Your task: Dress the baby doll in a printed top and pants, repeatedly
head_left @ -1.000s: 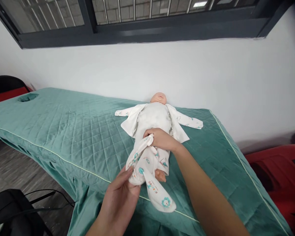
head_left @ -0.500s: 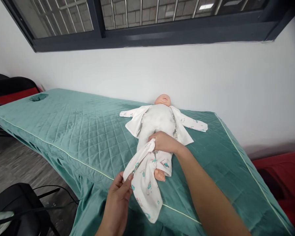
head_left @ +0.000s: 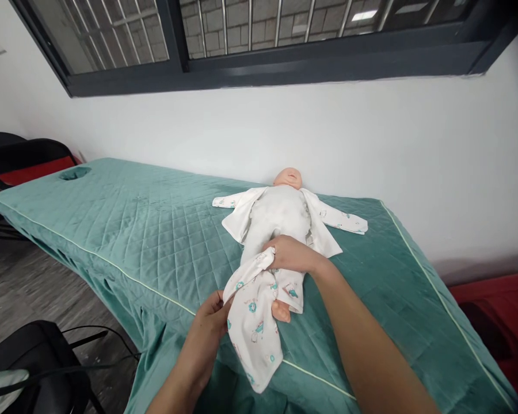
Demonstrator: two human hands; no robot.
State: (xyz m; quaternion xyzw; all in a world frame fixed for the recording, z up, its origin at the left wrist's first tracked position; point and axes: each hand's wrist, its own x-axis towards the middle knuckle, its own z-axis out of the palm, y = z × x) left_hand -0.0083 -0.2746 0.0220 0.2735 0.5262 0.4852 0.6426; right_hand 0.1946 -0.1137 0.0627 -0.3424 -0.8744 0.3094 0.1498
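Observation:
A baby doll (head_left: 276,213) with a white cloth body lies on its back, head toward the wall. Its arms are in the sleeves of a white printed jacket (head_left: 343,219), which hangs open at the front. White baby trousers (head_left: 254,322) with teal and red prints cover one lower leg, and that bare foot (head_left: 281,311) shows below the cuff. My right hand (head_left: 290,253) grips the trousers' waist edge between the doll's legs; its fingertips are partly hidden. Lower left, my left hand (head_left: 213,316) pinches the edge of the loose trouser leg, which droops toward the bed's front edge.
A green quilted cover (head_left: 155,224) drapes the massage bed, which has a face hole (head_left: 75,173) at its far left. Black chairs (head_left: 30,155) stand beyond that end. Another black chair (head_left: 34,368) with a cable is at lower left. Red furniture (head_left: 501,322) stands right.
My left hand has shifted slightly left and up along the trousers' edge, its fingers now more behind the cloth. My right hand keeps its hold. The whole view has shifted slightly.

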